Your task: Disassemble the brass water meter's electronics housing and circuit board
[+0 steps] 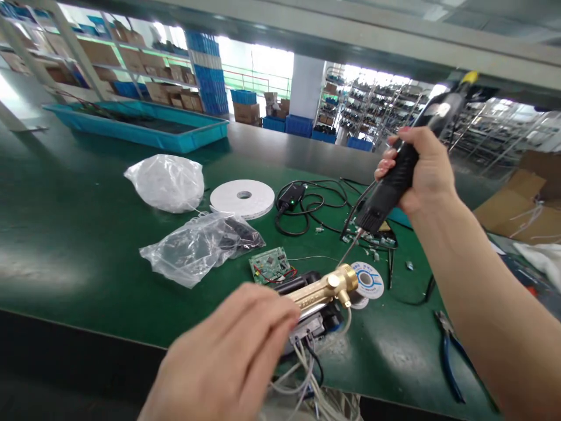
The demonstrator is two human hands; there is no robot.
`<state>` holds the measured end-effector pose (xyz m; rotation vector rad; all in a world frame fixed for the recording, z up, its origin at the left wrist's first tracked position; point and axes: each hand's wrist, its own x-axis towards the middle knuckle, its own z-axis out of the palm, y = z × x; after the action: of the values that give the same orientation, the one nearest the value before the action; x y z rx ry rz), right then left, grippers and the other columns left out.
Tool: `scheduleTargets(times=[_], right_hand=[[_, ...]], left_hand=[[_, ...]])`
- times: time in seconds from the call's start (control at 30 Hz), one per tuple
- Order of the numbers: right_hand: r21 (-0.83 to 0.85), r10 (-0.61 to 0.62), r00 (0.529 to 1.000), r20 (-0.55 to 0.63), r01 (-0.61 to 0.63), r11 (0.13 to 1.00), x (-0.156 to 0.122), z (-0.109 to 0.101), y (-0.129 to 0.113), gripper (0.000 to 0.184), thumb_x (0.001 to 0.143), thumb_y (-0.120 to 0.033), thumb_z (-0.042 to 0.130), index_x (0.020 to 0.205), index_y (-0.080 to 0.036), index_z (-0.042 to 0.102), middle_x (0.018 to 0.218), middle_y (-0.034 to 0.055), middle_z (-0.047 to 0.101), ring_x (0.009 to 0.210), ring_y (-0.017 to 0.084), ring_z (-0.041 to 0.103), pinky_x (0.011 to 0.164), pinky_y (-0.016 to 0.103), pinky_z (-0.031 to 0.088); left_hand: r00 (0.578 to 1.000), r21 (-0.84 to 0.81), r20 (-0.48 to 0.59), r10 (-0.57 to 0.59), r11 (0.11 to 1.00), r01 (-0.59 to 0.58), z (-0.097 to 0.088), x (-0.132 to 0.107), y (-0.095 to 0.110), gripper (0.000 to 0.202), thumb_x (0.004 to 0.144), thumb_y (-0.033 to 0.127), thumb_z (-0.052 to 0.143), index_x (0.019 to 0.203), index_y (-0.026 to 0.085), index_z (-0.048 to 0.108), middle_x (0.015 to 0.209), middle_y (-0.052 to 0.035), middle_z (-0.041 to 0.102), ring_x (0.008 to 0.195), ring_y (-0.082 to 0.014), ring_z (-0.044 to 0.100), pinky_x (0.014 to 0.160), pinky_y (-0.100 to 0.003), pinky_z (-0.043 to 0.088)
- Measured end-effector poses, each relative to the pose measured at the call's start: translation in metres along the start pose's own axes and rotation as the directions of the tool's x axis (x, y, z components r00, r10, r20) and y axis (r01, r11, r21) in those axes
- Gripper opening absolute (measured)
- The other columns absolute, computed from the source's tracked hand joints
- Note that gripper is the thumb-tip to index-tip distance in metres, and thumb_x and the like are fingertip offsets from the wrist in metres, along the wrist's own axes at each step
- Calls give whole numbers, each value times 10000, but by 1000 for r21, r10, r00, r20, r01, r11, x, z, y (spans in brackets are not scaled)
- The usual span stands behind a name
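Observation:
My left hand [236, 351] grips a brass fitting [326, 286] with a black part and white wires [307, 374] beneath it, held just above the green table [87, 234]. My right hand [423, 172] is wrapped round a black electric screwdriver [394, 181], whose thin bit [348, 251] points down at the top of the brass fitting. A small green circuit board [270, 264] with red wires lies just behind the fitting.
On the table lie two clear plastic bags [197, 245], a white tape roll [242, 197], a black adapter with cables [291, 199], a solder spool [368, 279], and blue-handled pliers [449, 351]. A blue tray [131, 126] sits at the back left. Cardboard [517, 210] lies at right.

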<state>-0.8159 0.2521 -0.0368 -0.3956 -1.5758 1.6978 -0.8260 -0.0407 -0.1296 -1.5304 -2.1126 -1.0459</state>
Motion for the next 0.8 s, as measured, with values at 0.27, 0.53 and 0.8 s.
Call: scheduleTargets(times=[0.27,0.53,0.8], right_hand=[[-16,358,920,-161,-366,931,84,6,70,304,837,-479,544,793,-196,441,595,-26,512,517,100,530,510,235,492],[-199,462,860,-215,-502,842,132,11,155,249,927,-391,419,1031,-167,442,668,-17,534,549,131,584,516,284,518],[-456,503,839,-206,-537,710,134,23,202,218,873,-307,558,988,-122,576,882,28,614,717,114,596,632,282,532]], left_hand=[[865,-23,456,-210,969,248,56,71,-86,153,843,186,501,751,185,623,740,17,602,665,-130,548,629,-255,389],[746,20,624,-234,958,285,78,93,-96,155,798,126,497,702,178,606,722,21,598,665,-129,544,609,-232,354],[637,156,704,-314,944,292,105,121,-119,155,741,93,529,664,167,641,603,17,596,562,-118,535,522,-208,325]])
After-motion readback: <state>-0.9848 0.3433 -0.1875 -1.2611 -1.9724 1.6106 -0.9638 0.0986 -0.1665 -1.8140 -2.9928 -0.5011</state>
